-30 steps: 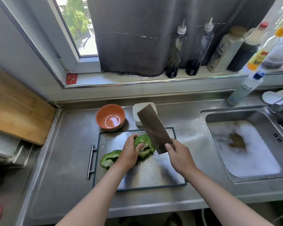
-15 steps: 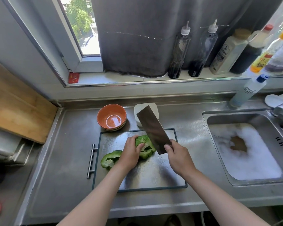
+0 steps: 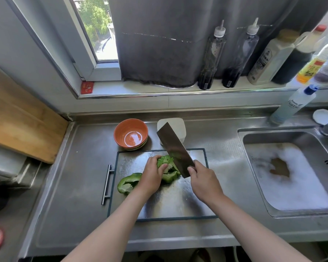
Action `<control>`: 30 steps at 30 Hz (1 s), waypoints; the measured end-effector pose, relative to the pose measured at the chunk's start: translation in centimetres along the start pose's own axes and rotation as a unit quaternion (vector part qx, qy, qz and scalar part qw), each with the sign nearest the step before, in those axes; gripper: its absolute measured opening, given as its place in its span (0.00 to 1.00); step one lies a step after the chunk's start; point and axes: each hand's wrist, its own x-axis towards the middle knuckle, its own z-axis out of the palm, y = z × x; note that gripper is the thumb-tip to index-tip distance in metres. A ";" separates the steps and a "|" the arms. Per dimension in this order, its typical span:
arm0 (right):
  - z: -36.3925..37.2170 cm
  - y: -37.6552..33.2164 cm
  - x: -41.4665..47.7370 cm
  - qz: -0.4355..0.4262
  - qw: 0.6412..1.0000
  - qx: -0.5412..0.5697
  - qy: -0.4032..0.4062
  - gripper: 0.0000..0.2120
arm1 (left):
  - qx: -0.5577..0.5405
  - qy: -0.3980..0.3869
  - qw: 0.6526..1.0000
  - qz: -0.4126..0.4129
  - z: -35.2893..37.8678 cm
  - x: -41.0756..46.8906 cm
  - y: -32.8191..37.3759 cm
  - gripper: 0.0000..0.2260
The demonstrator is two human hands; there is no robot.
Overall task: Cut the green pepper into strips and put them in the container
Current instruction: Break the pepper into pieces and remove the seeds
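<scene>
Left hand (image 3: 151,176): fingers and thumb curled over a glossy, ragged-edged green pepper half (image 3: 169,173), holding it down.
Right hand (image 3: 204,182): clenched round the hidden handle of a broad rectangular steel cleaver (image 3: 175,150), whose edge meets the pepper just right of the left hand's fingers.
Second pepper half (image 3: 128,183): hollow and smooth-skinned, beside the left wrist.
Board (image 3: 169,203): flat shiny metal with a dark rim, under both hands.
Container (image 3: 176,127): white with rounded corners, beyond the blade tip.
Bowl (image 3: 130,134): round, orange and glazed, beyond the left hand.

The pepper (image 3: 169,175) lies on the board (image 3: 169,201) — bowl (image 3: 130,133) and container (image 3: 178,127) behind, sink (image 3: 254,137) right.
</scene>
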 end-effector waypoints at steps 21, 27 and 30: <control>-0.6 0.5 1.8 -0.012 0.999 -0.021 -0.033 0.10 | -0.016 -0.007 1.000 0.004 0.1 0.9 0.9 0.08; -0.1 0.2 1.6 -0.004 0.999 0.005 -0.038 0.13 | -0.033 -0.004 0.999 -0.018 0.0 0.9 0.7 0.11; -0.2 0.2 2.0 -0.007 0.999 -0.014 -0.035 0.11 | -0.028 -0.017 0.999 -0.009 0.5 0.8 1.2 0.12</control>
